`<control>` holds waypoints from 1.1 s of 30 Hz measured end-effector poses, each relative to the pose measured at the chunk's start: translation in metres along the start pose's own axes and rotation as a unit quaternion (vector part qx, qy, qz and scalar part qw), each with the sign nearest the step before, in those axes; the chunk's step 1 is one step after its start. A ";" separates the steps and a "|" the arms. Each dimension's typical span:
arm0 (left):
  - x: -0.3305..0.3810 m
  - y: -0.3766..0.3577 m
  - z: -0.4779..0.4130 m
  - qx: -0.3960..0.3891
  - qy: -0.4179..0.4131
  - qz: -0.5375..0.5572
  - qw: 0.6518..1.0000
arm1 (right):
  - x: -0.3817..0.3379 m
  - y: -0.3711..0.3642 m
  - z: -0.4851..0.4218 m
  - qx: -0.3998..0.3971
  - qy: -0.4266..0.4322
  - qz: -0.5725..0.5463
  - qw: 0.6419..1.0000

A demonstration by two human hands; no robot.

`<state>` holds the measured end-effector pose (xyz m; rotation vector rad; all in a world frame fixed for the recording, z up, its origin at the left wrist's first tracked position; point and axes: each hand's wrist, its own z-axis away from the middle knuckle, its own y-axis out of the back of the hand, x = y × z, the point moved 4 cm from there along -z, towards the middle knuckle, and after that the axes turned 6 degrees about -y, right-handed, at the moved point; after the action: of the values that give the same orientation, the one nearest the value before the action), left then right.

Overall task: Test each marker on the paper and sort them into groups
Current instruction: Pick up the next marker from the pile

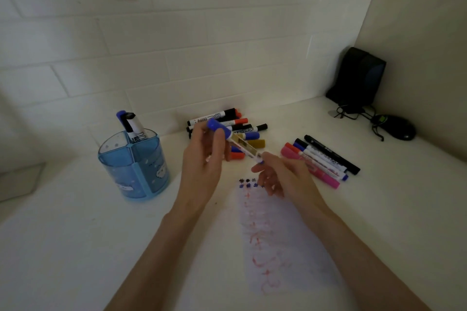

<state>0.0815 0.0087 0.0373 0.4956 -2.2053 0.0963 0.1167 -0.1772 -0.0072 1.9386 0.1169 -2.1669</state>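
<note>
Both hands hold one white marker with a blue cap above the desk. My left hand grips the capped end at the upper left, thumb along the cap. My right hand pinches the lower end. Below them lies a sheet of paper with red, blue and black test scribbles. A pile of markers lies behind the hands near the wall. A second group of markers, pink, red, blue and black, lies to the right of the paper. Two markers stand in a blue pen holder.
The white desk meets a tiled wall behind. At the back right corner stand a black speaker and a black mouse with tangled cable. A grey box edge shows at the far left.
</note>
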 end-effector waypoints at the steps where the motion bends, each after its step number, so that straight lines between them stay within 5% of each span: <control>1: -0.002 -0.002 0.002 -0.004 0.035 0.055 0.998 | 0.000 -0.004 0.002 -0.033 -0.026 -0.032 0.999; 7: -0.015 -0.016 0.016 -0.183 0.098 0.035 0.978 | 0.001 -0.002 0.004 -0.059 -0.056 -0.251 0.965; 15: -0.016 -0.040 0.030 -0.371 0.039 -0.302 0.877 | -0.006 0.002 0.009 0.042 0.056 -0.016 0.997; 22: -0.012 -0.043 0.032 -0.372 0.113 -0.078 0.918 | -0.008 0.014 0.005 0.036 0.048 0.011 0.998; 33: -0.013 -0.048 0.029 -0.434 0.269 0.203 0.836 | -0.021 0.015 0.011 0.011 0.087 0.005 0.996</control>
<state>0.0855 -0.0385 0.0042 -0.4687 -1.5312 -0.4755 0.1117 -0.1911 0.0167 2.1346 0.1128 -1.9980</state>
